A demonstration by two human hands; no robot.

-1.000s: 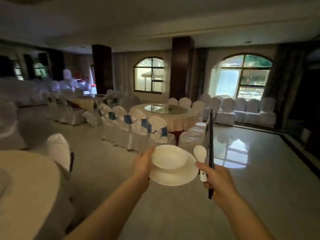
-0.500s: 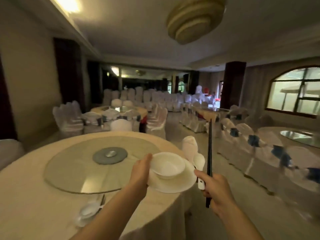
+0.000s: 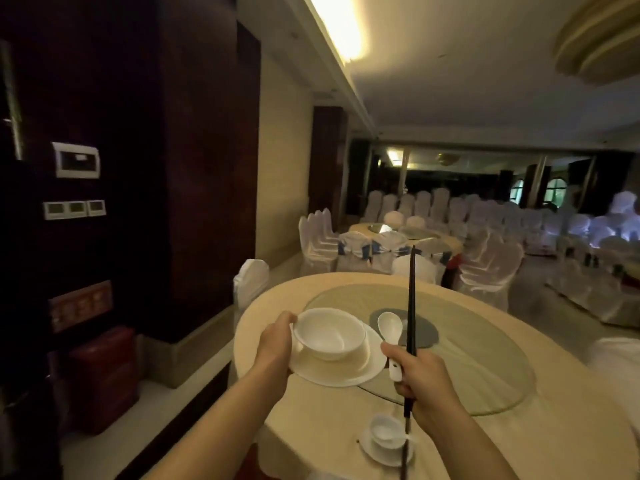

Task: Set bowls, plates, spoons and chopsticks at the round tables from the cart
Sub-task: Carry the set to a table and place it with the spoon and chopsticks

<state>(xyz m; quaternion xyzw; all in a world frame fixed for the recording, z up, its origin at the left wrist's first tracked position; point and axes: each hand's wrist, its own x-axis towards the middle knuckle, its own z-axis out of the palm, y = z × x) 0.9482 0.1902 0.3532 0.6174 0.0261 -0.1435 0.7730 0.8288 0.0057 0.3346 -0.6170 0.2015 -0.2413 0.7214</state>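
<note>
Two hands loaded — left hand (image 3: 275, 344) clamps white plate w/ bowl (image 3: 337, 367), right hand (image 3: 427, 382) grips white spoon (image 3: 390, 329), black chopsticks (image 3: 411, 303); view's swung, round cream-clothed table (image 3: 554, 427) now at 12 — placement next.

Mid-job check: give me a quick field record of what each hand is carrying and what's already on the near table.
left hand: grips the rim of a white plate, a white bowl sitting on it
right hand: holds a white spoon and dark chopsticks, pointing up
near round table: cream cloth, glass turntable in the middle
already set: one setting at the near edge, small bowl on a plate
carried set: above the table, not yet put down
</note>
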